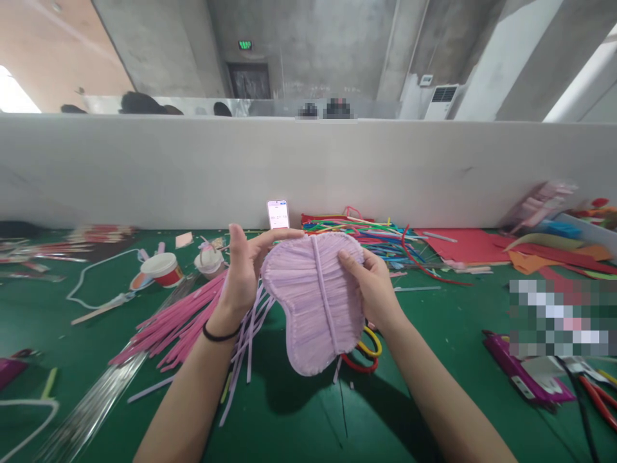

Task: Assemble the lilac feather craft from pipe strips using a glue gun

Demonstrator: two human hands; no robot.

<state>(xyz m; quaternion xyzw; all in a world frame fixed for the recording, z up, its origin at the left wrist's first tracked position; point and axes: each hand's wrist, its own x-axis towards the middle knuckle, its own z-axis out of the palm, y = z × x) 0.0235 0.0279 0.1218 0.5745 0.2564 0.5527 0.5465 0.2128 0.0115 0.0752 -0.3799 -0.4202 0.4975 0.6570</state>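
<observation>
I hold up a flat, lobed pale-purple piece made of many fuzzy sticks laid side by side, with one thicker stick running down its middle. My left hand grips its upper left edge, fingers curled over the top; a black band circles that wrist. My right hand pinches its right edge, thumb on the front. Loose purple stick ends hang down behind the piece on the left.
A green table holds a pile of pink sticks, mixed coloured sticks, red and orange sheets, a phone leaning on the white partition, two small cups, scissors, a purple tool.
</observation>
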